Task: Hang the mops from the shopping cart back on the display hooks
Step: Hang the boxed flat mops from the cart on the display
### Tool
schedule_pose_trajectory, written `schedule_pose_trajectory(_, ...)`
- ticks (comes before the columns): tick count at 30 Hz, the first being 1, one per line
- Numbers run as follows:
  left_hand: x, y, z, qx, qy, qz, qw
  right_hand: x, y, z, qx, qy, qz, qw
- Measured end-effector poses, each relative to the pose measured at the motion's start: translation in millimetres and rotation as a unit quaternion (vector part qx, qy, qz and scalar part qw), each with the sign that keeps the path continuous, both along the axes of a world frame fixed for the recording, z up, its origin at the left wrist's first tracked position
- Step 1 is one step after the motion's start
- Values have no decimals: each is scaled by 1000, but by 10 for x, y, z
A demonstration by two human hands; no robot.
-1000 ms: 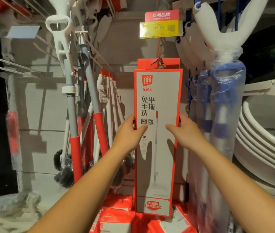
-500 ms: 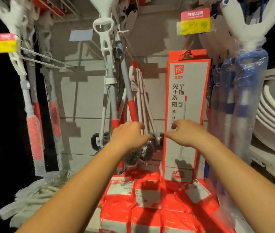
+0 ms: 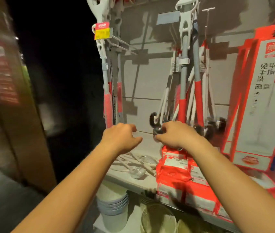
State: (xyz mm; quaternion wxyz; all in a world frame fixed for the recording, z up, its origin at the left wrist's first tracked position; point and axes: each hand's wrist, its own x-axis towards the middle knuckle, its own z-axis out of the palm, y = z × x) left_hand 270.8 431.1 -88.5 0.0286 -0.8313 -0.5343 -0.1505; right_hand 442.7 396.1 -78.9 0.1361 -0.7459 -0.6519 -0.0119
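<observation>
- My left grip (image 3: 120, 138) is hanging loose in the air, fingers softly curled, holding nothing.
- My right grip (image 3: 175, 135) is loose too, holding nothing, and hovering in front of the black brush heads (image 3: 154, 118).
- One boxed mop (image 3: 261, 101) is hanging at the right, well apart from both grips.
- Two grey poles (image 3: 183, 78) with red sleeves are hanging in the middle bunch.
- Red packs (image 3: 173, 169) are lying on the shelf (image 3: 146, 182) under my right arm, too blurry for counting.
- One stack of bowls (image 3: 113, 199) is sitting below.
</observation>
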Motion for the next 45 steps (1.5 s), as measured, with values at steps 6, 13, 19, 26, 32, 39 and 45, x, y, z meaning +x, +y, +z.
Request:
schedule_pose_trajectory(6, -987, -6, -212, -52, -10, 126, 991, -988, 474, -267, -18, 23, 139, 990)
schedule_pose_trajectory(13, -1859, -88, -499, -88, 38, 324, 941, -1964, 1000, -633, -91, 13, 314, 945)
schedule_pose_trajectory(19, -2307, -330, -650, -116, -16, 465, 877, -2657, 1215, -690, -108, -1, 433, 895)
schedule_pose_trajectory(26, -2630, -925, -931, -134, -49, 612, 778, -3405, 1040, -853, -148, -6, 567, 810)
schedule_pose_trajectory(32, -3062, -1480, -1091, -137, -91, 680, 714, -4076, 649, -1033, -170, -19, 633, 755)
schedule_pose_trajectory(39, -3936, -2109, -1117, -109, -106, 718, 679, -5080, 25, -1094, -176, -36, 658, 732)
schedule_pose_trajectory(45, -4834, -2827, -1127, -98, -113, 737, 659, -6064, -729, -1092, -170, -22, 684, 709)
